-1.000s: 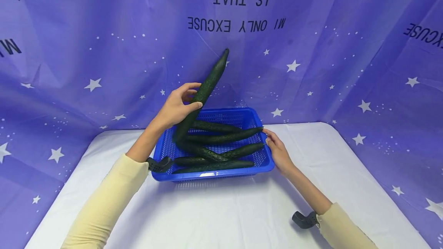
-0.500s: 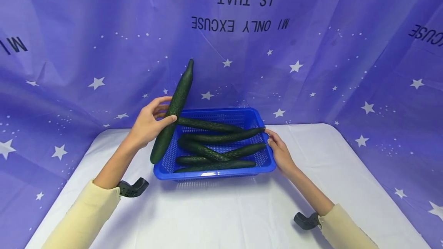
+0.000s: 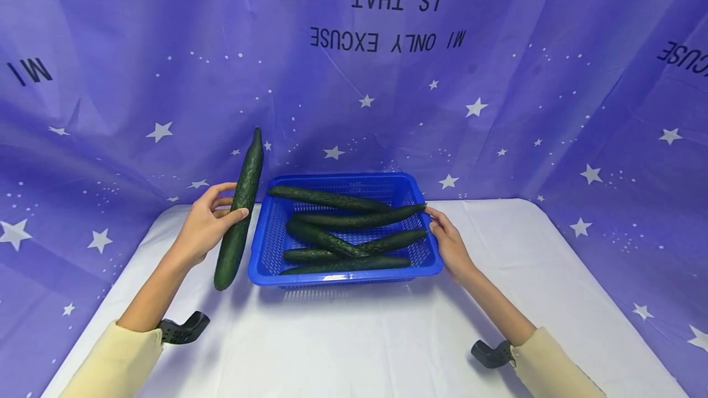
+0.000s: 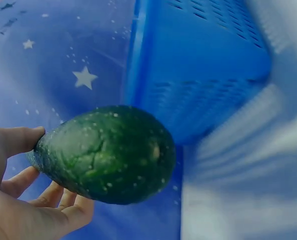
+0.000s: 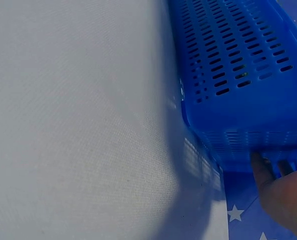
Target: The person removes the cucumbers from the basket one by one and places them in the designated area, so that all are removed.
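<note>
My left hand holds a long dark green cucumber by its middle, left of the blue basket, thumb across its near side. The cucumber is tilted, its narrow end up and its thick end toward me. In the left wrist view, the cucumber's rounded end fills the middle, with the fingers behind and below it. At the right end of the blue plastic basket, my right hand grips the rim. Several cucumbers lie in the basket, some crossing one another.
The basket stands on a white-covered table, near its back edge. A purple star-printed cloth hangs behind and at both sides. Each wrist carries a black camera mount, such as the left mount.
My left hand has carried the cucumber from over the basket leftward and down to beside it. The right hand stays at the basket's right rim.
</note>
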`<move>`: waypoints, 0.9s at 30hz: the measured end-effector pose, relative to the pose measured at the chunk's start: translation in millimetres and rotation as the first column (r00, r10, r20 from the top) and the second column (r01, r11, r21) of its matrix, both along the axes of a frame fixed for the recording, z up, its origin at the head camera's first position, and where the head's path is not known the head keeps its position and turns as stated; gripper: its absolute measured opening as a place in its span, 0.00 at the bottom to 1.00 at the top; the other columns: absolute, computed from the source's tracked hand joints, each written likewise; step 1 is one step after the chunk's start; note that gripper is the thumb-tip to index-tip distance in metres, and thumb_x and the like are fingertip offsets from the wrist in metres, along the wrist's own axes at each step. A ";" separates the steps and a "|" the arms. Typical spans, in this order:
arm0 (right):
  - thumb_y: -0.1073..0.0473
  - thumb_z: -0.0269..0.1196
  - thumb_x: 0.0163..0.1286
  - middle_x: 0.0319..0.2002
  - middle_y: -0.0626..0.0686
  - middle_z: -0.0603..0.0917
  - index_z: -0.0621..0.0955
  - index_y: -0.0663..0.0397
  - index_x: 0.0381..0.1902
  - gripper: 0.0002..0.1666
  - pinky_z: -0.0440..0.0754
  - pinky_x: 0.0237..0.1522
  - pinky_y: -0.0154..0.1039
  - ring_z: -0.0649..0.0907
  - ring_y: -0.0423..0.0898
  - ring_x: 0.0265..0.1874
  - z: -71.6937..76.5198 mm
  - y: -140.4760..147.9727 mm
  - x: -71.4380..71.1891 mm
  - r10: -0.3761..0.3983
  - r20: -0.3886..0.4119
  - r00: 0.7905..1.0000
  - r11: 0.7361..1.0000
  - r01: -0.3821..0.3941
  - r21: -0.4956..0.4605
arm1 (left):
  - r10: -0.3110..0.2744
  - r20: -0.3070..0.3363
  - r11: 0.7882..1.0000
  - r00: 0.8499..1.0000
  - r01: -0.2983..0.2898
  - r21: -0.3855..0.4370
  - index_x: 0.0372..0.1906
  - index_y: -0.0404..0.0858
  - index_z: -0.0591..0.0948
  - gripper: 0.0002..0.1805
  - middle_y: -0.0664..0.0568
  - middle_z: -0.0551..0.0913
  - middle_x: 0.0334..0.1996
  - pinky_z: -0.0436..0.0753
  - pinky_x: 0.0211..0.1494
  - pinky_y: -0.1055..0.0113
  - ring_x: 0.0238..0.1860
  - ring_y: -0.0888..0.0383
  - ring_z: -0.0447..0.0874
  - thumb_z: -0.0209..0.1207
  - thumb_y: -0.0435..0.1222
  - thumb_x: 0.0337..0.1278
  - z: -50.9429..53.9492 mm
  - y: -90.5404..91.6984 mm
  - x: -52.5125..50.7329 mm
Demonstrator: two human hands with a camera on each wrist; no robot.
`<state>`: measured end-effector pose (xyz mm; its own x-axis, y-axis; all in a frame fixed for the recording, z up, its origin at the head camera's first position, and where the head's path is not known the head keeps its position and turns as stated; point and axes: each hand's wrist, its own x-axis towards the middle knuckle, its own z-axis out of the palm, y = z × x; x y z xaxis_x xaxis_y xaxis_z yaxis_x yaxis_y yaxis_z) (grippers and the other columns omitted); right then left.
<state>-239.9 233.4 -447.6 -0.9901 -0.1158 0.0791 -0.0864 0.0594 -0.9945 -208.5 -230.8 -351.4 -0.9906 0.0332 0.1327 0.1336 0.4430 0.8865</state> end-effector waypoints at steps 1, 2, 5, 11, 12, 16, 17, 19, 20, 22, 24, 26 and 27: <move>0.62 0.39 0.83 0.66 0.66 0.68 0.61 0.59 0.75 0.26 0.78 0.50 0.32 0.77 0.41 0.52 0.1 0.1 0.2 0.000 0.000 1.000 1.000 0.000 0.002 | 0.007 0.007 1.000 1.000 -0.007 0.003 0.76 0.34 0.59 0.37 0.29 0.71 0.60 0.82 0.46 0.62 0.57 0.35 0.75 0.60 0.36 0.69 -3.5 -2.5 0.4; 0.62 0.39 0.83 0.66 0.66 0.68 0.61 0.59 0.75 0.26 0.78 0.50 0.32 0.77 0.41 0.52 0.0 0.3 0.2 0.000 -0.002 1.000 1.000 0.000 0.005 | 0.013 0.013 1.000 1.000 -0.013 0.004 0.76 0.34 0.58 0.37 0.29 0.71 0.60 0.82 0.44 0.65 0.57 0.36 0.75 0.60 0.37 0.69 -7.1 -4.8 0.9; 0.62 0.39 0.83 0.66 0.67 0.68 0.61 0.59 0.75 0.26 0.78 0.50 0.33 0.78 0.41 0.51 0.2 0.6 0.3 -0.001 -0.003 1.000 1.000 0.001 0.010 | 0.029 0.038 0.999 0.999 -0.029 0.012 0.76 0.34 0.58 0.37 0.28 0.71 0.60 0.81 0.42 0.69 0.56 0.36 0.75 0.60 0.37 0.69 -18.5 -11.7 1.2; 0.63 0.39 0.83 0.66 0.67 0.69 0.62 0.58 0.75 0.26 0.79 0.49 0.34 0.78 0.41 0.50 1.1 0.4 -0.6 -0.009 0.002 1.000 1.000 0.009 0.023 | 0.034 0.100 0.998 0.994 -0.038 0.044 0.76 0.32 0.56 0.38 0.26 0.70 0.60 0.82 0.41 0.66 0.54 0.38 0.77 0.60 0.35 0.68 -39.8 -20.0 2.3; 0.63 0.39 0.83 0.66 0.67 0.69 0.62 0.58 0.75 0.26 0.79 0.48 0.34 0.79 0.41 0.50 1.3 0.2 -0.8 -0.009 0.002 1.000 1.000 0.009 0.023 | 0.033 0.110 0.998 0.993 -0.038 0.050 0.76 0.32 0.56 0.38 0.26 0.70 0.60 0.83 0.41 0.65 0.54 0.38 0.77 0.60 0.35 0.68 -42.9 -20.7 2.6; 0.63 0.39 0.83 0.66 0.68 0.69 0.61 0.59 0.75 0.26 0.80 0.48 0.34 0.79 0.41 0.49 1.0 0.6 -1.2 0.000 -0.006 1.000 1.000 0.000 0.017 | 0.040 0.145 0.998 0.989 -0.047 0.044 0.77 0.32 0.55 0.39 0.26 0.69 0.61 0.82 0.42 0.61 0.55 0.36 0.76 0.60 0.36 0.69 -53.2 -22.6 4.5; 0.63 0.39 0.83 0.66 0.68 0.69 0.61 0.60 0.75 0.26 0.80 0.48 0.35 0.80 0.41 0.49 0.8 0.9 -1.3 0.002 -0.008 1.000 1.000 -0.002 0.015 | 0.041 0.153 0.998 0.987 -0.048 0.038 0.77 0.32 0.55 0.39 0.26 0.68 0.61 0.82 0.43 0.61 0.56 0.35 0.75 0.60 0.36 0.69 -55.3 -22.9 5.2; 0.63 0.39 0.83 0.66 0.68 0.68 0.60 0.60 0.75 0.27 0.80 0.48 0.34 0.79 0.40 0.49 0.3 1.5 -1.4 0.006 -0.011 1.000 1.000 -0.006 0.017 | 0.043 0.169 0.998 0.985 -0.048 0.030 0.77 0.32 0.54 0.39 0.26 0.68 0.61 0.81 0.44 0.59 0.57 0.34 0.74 0.59 0.36 0.69 -59.2 -22.8 6.4; 0.63 0.39 0.83 0.66 0.67 0.68 0.61 0.59 0.75 0.26 0.80 0.48 0.34 0.79 0.40 0.49 0.1 1.6 -1.4 0.004 -0.009 1.000 1.000 -0.004 0.017 | 0.042 0.176 0.998 0.984 -0.048 0.030 0.77 0.32 0.54 0.39 0.26 0.68 0.61 0.81 0.44 0.59 0.57 0.34 0.75 0.60 0.37 0.69 -61.3 -22.7 6.7; 0.62 0.39 0.83 0.66 0.67 0.68 0.61 0.60 0.75 0.27 0.79 0.49 0.34 0.79 0.40 0.50 -0.4 2.1 -1.6 0.004 -0.008 1.000 1.000 -0.004 0.022 | 0.042 0.186 0.998 0.982 -0.048 0.031 0.77 0.32 0.54 0.39 0.26 0.68 0.61 0.81 0.44 0.60 0.55 0.36 0.76 0.60 0.37 0.69 -65.7 -22.6 6.9; 0.62 0.39 0.83 0.66 0.67 0.68 0.60 0.60 0.76 0.27 0.79 0.49 0.33 0.79 0.39 0.50 -0.6 2.0 -1.4 0.001 -0.006 1.000 1.000 -0.001 0.029 | 0.039 0.197 0.998 0.980 -0.048 0.040 0.77 0.31 0.55 0.39 0.26 0.68 0.60 0.82 0.42 0.61 0.53 0.38 0.78 0.60 0.36 0.69 -70.4 -22.4 6.4; 0.62 0.39 0.83 0.66 0.67 0.68 0.60 0.60 0.75 0.27 0.79 0.49 0.33 0.79 0.39 0.49 -0.4 1.5 -1.2 0.000 -0.003 1.000 1.000 0.000 0.024 | 0.040 0.206 0.998 0.978 -0.049 0.038 0.76 0.31 0.55 0.39 0.26 0.69 0.60 0.83 0.41 0.62 0.51 0.41 0.79 0.60 0.36 0.69 -75.0 -22.7 5.8; 0.62 0.39 0.83 0.66 0.67 0.68 0.60 0.60 0.75 0.27 0.79 0.49 0.33 0.79 0.39 0.49 -0.3 1.3 -1.1 0.000 -0.003 1.000 1.000 0.000 0.022 | 0.040 0.210 0.998 0.977 -0.050 0.039 0.76 0.31 0.55 0.39 0.25 0.69 0.60 0.83 0.41 0.62 0.50 0.42 0.80 0.60 0.36 0.68 -77.0 -23.0 5.5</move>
<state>-241.0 234.7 -447.9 -0.9898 -0.1180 0.0796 -0.0895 0.0814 -0.9927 -203.0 -253.8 -428.4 -0.9969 -0.0132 -0.0773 -0.0760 0.4042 0.9115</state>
